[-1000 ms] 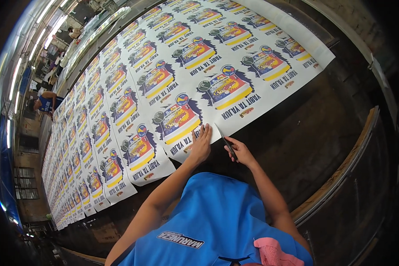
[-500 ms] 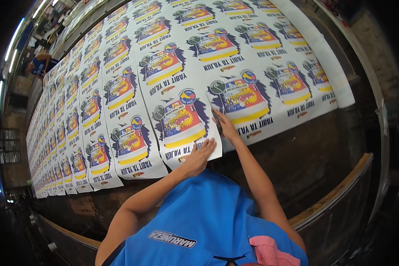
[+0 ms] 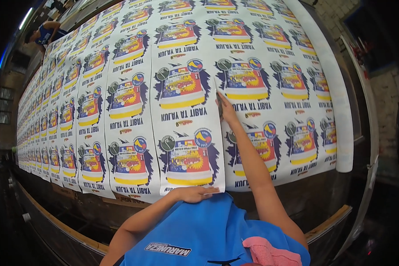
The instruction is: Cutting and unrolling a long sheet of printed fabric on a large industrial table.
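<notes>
A white sheet (image 3: 144, 84) printed with repeated colourful pictures covers the long table. Slits divide much of it into lengthwise strips. My left hand (image 3: 194, 194) is closed on the near end of one strip (image 3: 190, 182), close to my body. Farther out, my right hand (image 3: 227, 110) grips a slim dark cutting tool (image 3: 220, 105), its tip pointing away from me along the slit on that strip's right side. Whether it is scissors or a knife I cannot make out. To the right of the slit, the sheet is one wide uncut piece under my right forearm.
At the right the sheet ends in a rolled edge (image 3: 343, 146). A wooden-topped rail (image 3: 328, 224) runs along the near side, below the table. Another person (image 3: 46, 34) in dark blue bends over the table's far left.
My right hand has moved away from me with the tool, and the slit reaches farther up the sheet. My left hand has gone from lying flat on the strip to gripping its near end.
</notes>
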Demonstrator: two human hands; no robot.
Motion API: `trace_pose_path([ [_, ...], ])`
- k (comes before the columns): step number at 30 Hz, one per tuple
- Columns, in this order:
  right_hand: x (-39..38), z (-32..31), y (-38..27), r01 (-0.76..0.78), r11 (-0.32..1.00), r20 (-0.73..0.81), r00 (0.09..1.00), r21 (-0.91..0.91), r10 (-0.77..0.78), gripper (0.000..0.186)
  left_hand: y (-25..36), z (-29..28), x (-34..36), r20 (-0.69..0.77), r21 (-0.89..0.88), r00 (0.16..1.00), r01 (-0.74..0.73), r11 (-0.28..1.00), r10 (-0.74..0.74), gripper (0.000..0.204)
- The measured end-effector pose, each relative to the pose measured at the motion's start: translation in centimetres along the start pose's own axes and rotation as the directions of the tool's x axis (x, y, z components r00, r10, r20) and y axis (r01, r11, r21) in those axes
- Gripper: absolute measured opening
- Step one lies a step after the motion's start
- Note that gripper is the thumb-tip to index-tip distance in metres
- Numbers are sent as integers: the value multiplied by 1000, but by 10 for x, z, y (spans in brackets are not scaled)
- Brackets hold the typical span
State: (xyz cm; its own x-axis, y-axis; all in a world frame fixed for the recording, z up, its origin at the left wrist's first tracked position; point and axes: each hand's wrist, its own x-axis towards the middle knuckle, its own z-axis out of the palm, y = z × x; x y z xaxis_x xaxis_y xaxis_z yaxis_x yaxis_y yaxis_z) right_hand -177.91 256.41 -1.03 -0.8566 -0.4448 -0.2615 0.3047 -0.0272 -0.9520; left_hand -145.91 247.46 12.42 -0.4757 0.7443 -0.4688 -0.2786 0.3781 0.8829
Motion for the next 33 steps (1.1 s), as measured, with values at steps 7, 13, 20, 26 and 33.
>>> trace_pose_path([
  [7, 140, 12, -47, 48, 964, 12, 999, -263, -46, 46, -8, -40, 19, 177, -106, 976, 150, 983, -130, 53],
  [13, 253, 30, -75, 53, 934, 3, 998, -354, -55, 44, -36, -39, 32, 194, -159, 975, 142, 977, -110, 52],
  [20, 332, 53, -131, -81, 978, -23, 997, -192, 78, 46, -33, -59, 37, 308, -233, 940, 222, 947, -145, 52],
  [26, 307, 35, -151, 134, 979, 52, 990, -150, -128, 55, -16, -60, 34, 269, -204, 931, 307, 930, -248, 54],
  [33, 86, -62, -73, 39, 985, -2, 999, 167, -39, 46, -3, -21, 34, 68, -128, 985, 163, 978, -156, 64],
])
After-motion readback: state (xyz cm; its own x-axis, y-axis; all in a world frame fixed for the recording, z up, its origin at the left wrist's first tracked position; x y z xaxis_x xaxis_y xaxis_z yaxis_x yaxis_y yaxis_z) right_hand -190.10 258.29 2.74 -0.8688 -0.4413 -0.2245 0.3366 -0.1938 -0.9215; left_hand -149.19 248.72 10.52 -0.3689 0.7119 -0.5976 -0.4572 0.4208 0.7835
